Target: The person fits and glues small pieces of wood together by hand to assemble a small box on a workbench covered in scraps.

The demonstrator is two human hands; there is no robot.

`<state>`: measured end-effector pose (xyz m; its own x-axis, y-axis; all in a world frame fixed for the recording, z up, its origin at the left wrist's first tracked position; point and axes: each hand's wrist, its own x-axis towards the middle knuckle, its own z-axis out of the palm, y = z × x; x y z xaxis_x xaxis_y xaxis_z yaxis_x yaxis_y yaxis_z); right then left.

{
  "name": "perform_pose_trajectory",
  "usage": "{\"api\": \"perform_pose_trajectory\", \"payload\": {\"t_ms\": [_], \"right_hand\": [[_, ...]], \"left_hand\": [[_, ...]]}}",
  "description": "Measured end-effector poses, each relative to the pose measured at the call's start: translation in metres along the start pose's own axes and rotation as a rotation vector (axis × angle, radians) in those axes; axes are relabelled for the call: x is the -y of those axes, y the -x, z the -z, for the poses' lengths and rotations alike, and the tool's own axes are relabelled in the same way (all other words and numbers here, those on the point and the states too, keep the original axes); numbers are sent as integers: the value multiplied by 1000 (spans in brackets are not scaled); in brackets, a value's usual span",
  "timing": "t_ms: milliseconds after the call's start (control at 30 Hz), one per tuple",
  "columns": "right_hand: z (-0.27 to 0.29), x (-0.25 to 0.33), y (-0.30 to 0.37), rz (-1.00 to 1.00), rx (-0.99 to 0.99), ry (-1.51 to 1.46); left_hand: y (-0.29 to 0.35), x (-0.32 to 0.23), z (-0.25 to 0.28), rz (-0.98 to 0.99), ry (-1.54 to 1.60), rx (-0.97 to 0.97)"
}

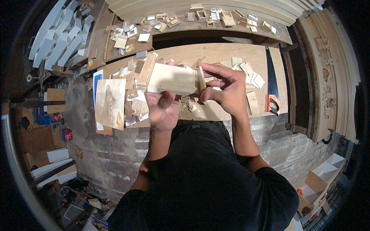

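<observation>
Above the workbench I hold up a small wooden assembly [171,79], a pale flat board with a thicker block across its left end. My left hand [165,111] grips it from below, thumb along the near edge and fingertips showing at the far edge. At its right end stands a thin upright wooden piece [201,80]. My right hand [225,86] pinches this thin piece between thumb and fingers, against the board's end. Whether the piece is fixed to the board I cannot tell.
A handsaw [272,82] with an orange and black handle lies at the workbench's [216,54] right side. Wood offcuts [246,71] lie scattered there. A plywood sheet [110,103] overhangs the left edge. Several small wooden boxes [227,18] stand on the far bench.
</observation>
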<state>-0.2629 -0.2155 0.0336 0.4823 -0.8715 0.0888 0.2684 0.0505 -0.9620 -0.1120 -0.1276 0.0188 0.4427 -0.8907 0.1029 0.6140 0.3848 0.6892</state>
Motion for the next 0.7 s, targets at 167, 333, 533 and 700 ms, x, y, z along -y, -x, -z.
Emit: {"api": "perform_pose_trajectory", "payload": {"t_ms": [167, 333, 533, 700], "right_hand": [[2, -3, -1, -37, -13, 3], [2, -1, -1, -81, -29, 25], [1, -1, -1, -131, -39, -19], [-4, -1, 1, -65, -53, -86]], "left_hand": [[1, 0, -4, 28, 17, -10], [1, 4, -2, 27, 15, -5], [2, 7, 0, 22, -1, -27], [1, 6, -2, 20, 35, -9]]}}
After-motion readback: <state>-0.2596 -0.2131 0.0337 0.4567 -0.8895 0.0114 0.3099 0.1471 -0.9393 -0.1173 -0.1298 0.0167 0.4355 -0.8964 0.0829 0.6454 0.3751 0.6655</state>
